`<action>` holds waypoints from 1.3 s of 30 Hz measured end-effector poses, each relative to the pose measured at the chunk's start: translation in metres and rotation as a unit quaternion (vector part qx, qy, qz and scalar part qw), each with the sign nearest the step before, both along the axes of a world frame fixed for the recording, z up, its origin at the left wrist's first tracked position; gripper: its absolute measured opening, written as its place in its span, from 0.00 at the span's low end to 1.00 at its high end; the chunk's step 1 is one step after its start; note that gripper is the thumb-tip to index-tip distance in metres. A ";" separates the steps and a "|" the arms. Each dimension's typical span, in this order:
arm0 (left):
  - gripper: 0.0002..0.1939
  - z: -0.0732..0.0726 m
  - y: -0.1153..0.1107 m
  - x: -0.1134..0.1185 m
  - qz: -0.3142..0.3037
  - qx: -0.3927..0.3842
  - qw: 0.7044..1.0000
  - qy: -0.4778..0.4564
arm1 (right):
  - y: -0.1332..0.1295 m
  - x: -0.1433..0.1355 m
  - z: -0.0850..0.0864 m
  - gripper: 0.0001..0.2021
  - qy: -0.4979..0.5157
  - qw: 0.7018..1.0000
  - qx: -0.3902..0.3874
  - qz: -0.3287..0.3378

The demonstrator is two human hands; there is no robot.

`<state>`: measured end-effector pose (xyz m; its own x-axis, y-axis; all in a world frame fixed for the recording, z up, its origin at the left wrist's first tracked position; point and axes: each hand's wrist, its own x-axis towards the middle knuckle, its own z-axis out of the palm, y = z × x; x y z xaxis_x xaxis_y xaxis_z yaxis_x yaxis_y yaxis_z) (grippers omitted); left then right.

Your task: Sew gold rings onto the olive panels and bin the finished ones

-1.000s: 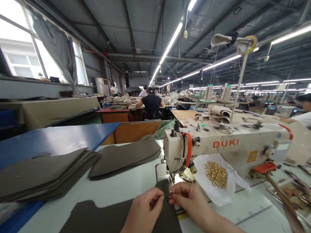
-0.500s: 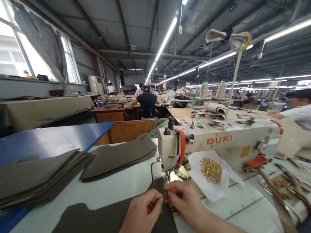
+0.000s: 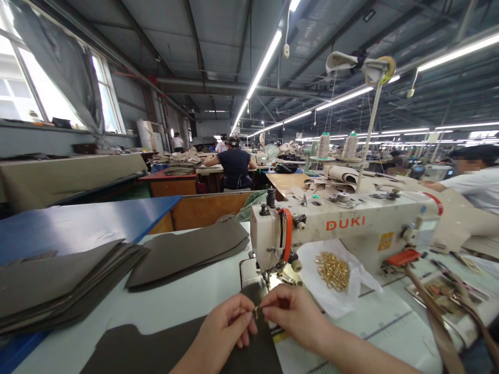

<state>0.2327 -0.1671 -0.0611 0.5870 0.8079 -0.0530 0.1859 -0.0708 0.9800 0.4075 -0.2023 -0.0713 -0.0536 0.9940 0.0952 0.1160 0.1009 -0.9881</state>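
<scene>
My left hand (image 3: 228, 324) and my right hand (image 3: 292, 314) meet just in front of the sewing machine (image 3: 312, 221). Between their fingertips shows a small gold metal fitting (image 3: 256, 311); thumb and forefinger of each hand are pinched at it. A thin dark strip seems to go with the fitting, but fingers hide most of it. Beneath the hands lies a flat dark grey-brown panel (image 3: 156, 345), its far end near the lit needle area. Right of the needle, a white sheet (image 3: 312, 291) bears a pile of similar gold fittings (image 3: 333, 271).
Two stacks of dark panels, a nearer one (image 3: 66, 280) and a farther one (image 3: 191, 252), lie left of the machine. At right are a tray of small parts (image 3: 448, 288) and a hanging brown strap (image 3: 429, 322). Co-workers sit ahead (image 3: 235, 163) and at far right (image 3: 475, 179).
Both hands have shifted slightly left in view, and the gold fitting now shows between the fingertips. My left hand's lower fingers have loosened. The view has turned slightly right.
</scene>
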 end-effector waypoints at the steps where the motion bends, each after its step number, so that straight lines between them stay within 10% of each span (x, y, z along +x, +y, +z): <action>1: 0.13 0.001 0.000 0.000 -0.002 -0.005 1.000 -0.005 | 0.003 -0.002 0.000 0.07 0.029 0.999 -0.029 0.015; 14: 0.24 -0.005 0.014 -0.001 0.075 -0.211 0.970 -0.090 | 0.011 -0.009 -0.007 0.21 0.207 0.968 -0.125 0.063; 39: 0.04 0.004 0.003 0.001 0.045 -0.040 0.998 0.012 | -0.012 -0.016 0.000 0.07 0.051 0.997 0.049 0.044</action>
